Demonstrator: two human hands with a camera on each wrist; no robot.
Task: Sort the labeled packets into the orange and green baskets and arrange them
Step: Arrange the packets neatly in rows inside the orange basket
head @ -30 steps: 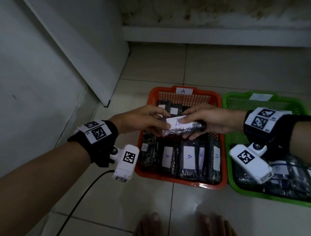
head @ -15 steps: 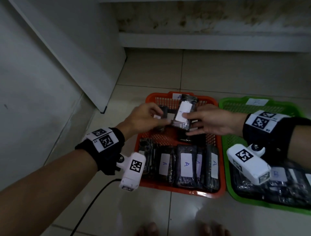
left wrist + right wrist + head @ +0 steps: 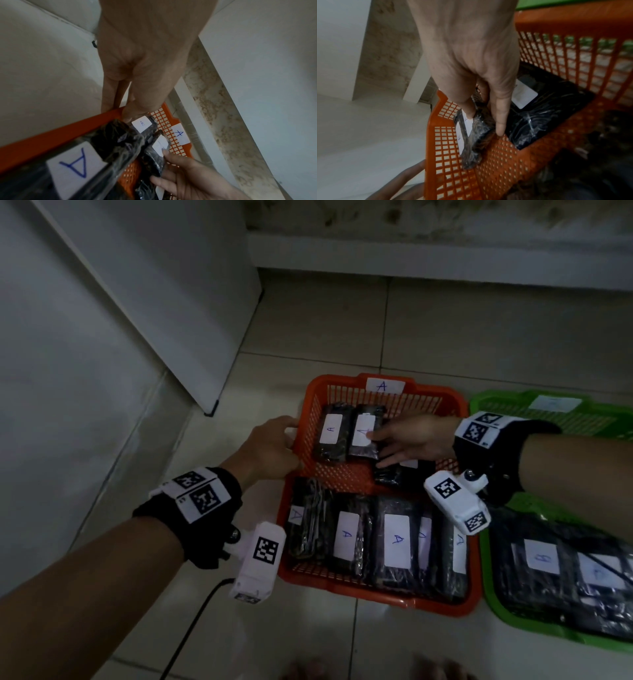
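the orange basket (image 3: 376, 587) sits on the tile floor (image 3: 479, 330) with the green basket (image 3: 493, 604) touching its right side, so no room there. its near half is packed with a row of "a" packets (image 3: 396, 542); a bare strip of mesh lies between them and the far row. left hand (image 3: 265, 451) grips the basket's left rim, fingers curled over the edge, thumb side inside by the wall. right hand (image 3: 412, 440) reaches in from the right, fingers straight, fingertips (image 3: 468, 113) pressing on the label of the second packet (image 3: 364, 433), not wrapped round it. that packet lies right beside the first packet (image 3: 331, 433) at the far left. a third packet (image 3: 394, 474) sits partly under the right palm. the green basket holds "b" packets (image 3: 561, 570). a white cabinet (image 3: 154, 285) stands to the left.
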